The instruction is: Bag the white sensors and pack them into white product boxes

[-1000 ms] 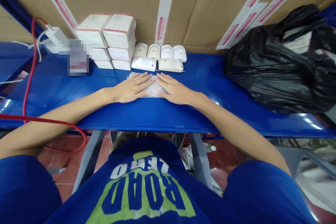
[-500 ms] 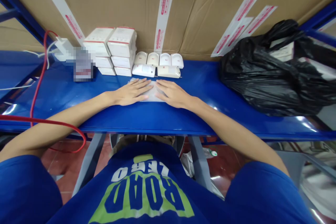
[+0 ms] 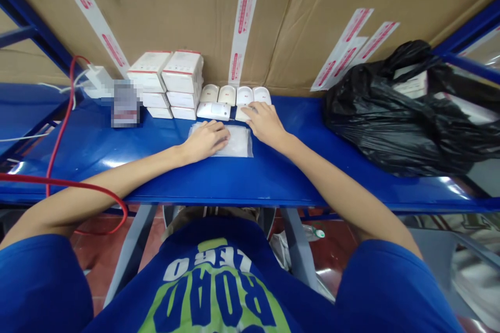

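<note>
A thin stack of clear plastic bags lies flat on the blue shelf in front of me. My left hand rests on its left part, fingers loosely bent and apart, gripping nothing. Just behind the bags, my right hand reaches over a small white sensor-like device and hides its right end. Its thumb and fingers look apart; whether they touch the device is hard to make out. Beside it on the left lies a similar white device. Several white rounded covers stand in a row behind both.
White boxes are stacked at the back left, near a blurred-out item and a white charger. A red cable loops across the left. To the right slumps a black plastic bag with boxes inside. Cardboard backs the shelf.
My right hand has lifted off the plastic bags and moved back to the right-hand device. My left hand stays on the bags, its fingers now more bent. The view has tilted slightly.
</note>
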`<state>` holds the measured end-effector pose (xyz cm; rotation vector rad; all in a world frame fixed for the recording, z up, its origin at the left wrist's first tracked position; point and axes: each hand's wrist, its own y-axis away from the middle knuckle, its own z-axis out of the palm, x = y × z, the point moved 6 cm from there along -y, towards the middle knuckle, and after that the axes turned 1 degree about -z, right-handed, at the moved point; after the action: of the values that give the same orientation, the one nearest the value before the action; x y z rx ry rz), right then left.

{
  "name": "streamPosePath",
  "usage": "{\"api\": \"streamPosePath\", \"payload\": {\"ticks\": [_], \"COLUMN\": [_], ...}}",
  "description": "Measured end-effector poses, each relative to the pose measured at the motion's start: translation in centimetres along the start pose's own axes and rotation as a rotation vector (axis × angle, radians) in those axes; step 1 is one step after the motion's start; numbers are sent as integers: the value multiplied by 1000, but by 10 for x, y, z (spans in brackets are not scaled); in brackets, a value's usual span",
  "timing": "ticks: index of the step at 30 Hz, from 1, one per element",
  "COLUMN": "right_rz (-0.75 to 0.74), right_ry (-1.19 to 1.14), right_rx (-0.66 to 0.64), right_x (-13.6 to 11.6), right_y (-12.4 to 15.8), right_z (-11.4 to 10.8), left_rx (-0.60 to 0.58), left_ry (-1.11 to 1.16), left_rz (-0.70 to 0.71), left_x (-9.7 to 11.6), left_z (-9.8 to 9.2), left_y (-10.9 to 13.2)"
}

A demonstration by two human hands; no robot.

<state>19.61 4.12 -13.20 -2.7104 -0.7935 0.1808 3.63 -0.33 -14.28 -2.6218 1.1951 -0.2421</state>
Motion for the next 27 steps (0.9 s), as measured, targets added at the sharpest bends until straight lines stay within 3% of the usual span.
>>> {"api": "streamPosePath", "payload": {"ticks": [8,13,16,19,23,27], "right_rz": [139,226,246,287,318,242], "right_ry": [-6,-15,-18,-41,-135,-315], "right_rx": [-129,-299,-316,-258,-7,206], "right_x": [19,17,14,16,28,37], "right_y": [18,22,22,22,21,23], "right_z": [-14,-18,-24,-31,-44,-55], "left_rx": [79,4,-22,-33,-20,112], "left_ry": [73,3,-94,-161,-119,78], "left_rz": [2,2,30,51,52,-10], "left_x": [-10,-10,-4,0,0,-10], "left_z": [-22,-13,-7,-4,-7,-22], "left_y": [15,13,11,9,10,11]}}
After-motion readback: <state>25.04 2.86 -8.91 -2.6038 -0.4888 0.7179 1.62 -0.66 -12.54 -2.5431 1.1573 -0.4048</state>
